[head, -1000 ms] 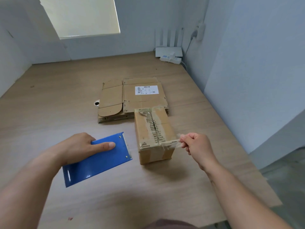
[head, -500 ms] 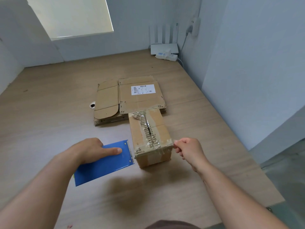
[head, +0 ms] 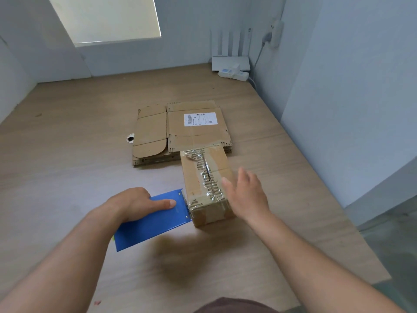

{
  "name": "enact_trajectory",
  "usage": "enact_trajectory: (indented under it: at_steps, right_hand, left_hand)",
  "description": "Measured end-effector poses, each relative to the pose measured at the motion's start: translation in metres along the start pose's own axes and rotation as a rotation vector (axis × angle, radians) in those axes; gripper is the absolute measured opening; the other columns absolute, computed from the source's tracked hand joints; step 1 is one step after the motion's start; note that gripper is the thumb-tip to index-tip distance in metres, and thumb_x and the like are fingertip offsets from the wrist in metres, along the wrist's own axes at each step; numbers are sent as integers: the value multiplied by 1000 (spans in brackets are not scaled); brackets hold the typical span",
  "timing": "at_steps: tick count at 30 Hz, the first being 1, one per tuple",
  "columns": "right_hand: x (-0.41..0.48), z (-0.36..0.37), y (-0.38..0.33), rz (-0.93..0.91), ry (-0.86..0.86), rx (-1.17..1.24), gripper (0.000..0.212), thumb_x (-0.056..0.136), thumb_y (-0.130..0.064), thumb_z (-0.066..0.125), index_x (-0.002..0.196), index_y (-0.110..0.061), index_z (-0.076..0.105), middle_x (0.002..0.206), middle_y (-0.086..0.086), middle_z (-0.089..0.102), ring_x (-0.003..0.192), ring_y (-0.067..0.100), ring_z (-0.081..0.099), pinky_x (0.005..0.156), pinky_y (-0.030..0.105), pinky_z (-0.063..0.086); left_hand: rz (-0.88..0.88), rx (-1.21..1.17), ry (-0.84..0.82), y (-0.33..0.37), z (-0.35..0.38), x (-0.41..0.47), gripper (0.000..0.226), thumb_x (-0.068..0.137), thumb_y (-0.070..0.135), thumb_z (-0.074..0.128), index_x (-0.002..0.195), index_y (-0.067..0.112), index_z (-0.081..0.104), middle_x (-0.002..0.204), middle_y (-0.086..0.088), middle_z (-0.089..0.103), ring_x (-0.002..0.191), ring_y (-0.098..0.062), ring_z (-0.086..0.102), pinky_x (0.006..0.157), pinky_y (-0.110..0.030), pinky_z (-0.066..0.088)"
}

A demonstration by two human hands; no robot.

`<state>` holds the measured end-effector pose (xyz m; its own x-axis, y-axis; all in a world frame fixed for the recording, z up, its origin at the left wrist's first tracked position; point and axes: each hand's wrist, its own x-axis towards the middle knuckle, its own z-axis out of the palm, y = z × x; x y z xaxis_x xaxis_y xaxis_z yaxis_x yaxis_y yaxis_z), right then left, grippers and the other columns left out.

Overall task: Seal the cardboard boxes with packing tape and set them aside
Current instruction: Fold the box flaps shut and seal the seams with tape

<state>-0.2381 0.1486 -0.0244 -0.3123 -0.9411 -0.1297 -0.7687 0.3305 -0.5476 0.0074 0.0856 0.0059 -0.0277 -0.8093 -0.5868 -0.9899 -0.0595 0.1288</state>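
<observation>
A small cardboard box (head: 198,175) stands on the wooden floor, its top seam covered with clear packing tape that wraps over the near end. My left hand (head: 135,203) grips a blue tape dispenser (head: 149,222), index finger stretched along its top; the toothed end touches the box's near left corner. My right hand (head: 244,193) hovers open at the box's right side, fingers spread and straight, over the near right top edge.
Flattened cardboard boxes (head: 180,129), one with a white shipping label (head: 200,119), lie just behind the small box. A small white ring (head: 130,138) sits left of them. A white router and power strip (head: 231,67) stand in the far corner. Walls close in on the right.
My right hand let go of the tape end it pinched and opened over the box's right side. The dispenser moved right until its toothed end met the box.
</observation>
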Motion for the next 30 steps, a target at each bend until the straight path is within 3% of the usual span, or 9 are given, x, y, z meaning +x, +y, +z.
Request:
enact_trajectory:
  at_steps: [3,6,12,17,19,21,25,30]
  right_hand:
    - [-10,19,-31,-138,-166,-275,89,89,-69,32,153,-18,-2,158,19,-11,146,34,-9,118,43,0]
    - [-9,31,-30,-161,-180,-386,90,87,-74,27,153,-21,-6,156,18,-21,143,35,-22,116,46,-11]
    - [-8,32,-28,-157,-196,-422,90,88,-74,22,153,-21,-8,156,18,-23,143,34,-24,115,45,-12]
    - [-7,31,-30,-151,-208,-439,88,89,-73,22,153,-21,-8,156,18,-22,143,35,-24,116,45,-11]
    - [-8,30,-31,-152,-216,-432,88,89,-73,22,153,-21,-8,156,18,-22,143,35,-24,116,45,-12]
    - [-10,30,-31,-160,-216,-431,88,89,-73,22,153,-20,-7,156,19,-21,143,35,-23,116,45,-12]
    - [-9,29,-32,-153,-213,-426,88,89,-73,23,153,-20,-7,157,20,-20,144,36,-21,116,45,-10]
    - [-6,20,-30,-141,-232,-256,81,94,-63,29,154,-18,-1,159,17,-13,146,31,-16,117,41,-5]
  left_hand:
    - [3,31,1,-1,-2,1,75,69,85,47,87,15,63,88,-1,62,83,-16,60,70,-31,41]
    - [-10,8,-13,-7,-5,-2,75,69,85,47,87,15,63,88,-2,62,83,-16,59,68,-31,39]
    - [-48,0,-49,-7,-7,-9,70,69,86,46,82,18,58,85,1,58,83,-16,57,68,-30,39]
    - [-57,297,164,34,-9,-18,59,77,81,44,70,23,47,75,5,49,84,-20,54,72,-29,41]
    - [-47,496,236,34,-3,-19,47,87,67,45,82,22,58,87,3,58,90,-21,56,73,-28,41]
    - [-64,632,239,21,12,-22,41,95,54,43,107,21,64,108,0,64,101,-20,60,78,-28,42]
    - [-108,391,310,-5,30,-18,49,94,64,33,101,19,51,90,0,59,81,-21,56,68,-28,39]
    - [-92,275,331,-16,60,-3,50,97,55,31,123,13,39,109,-7,66,95,-25,64,67,-31,38]
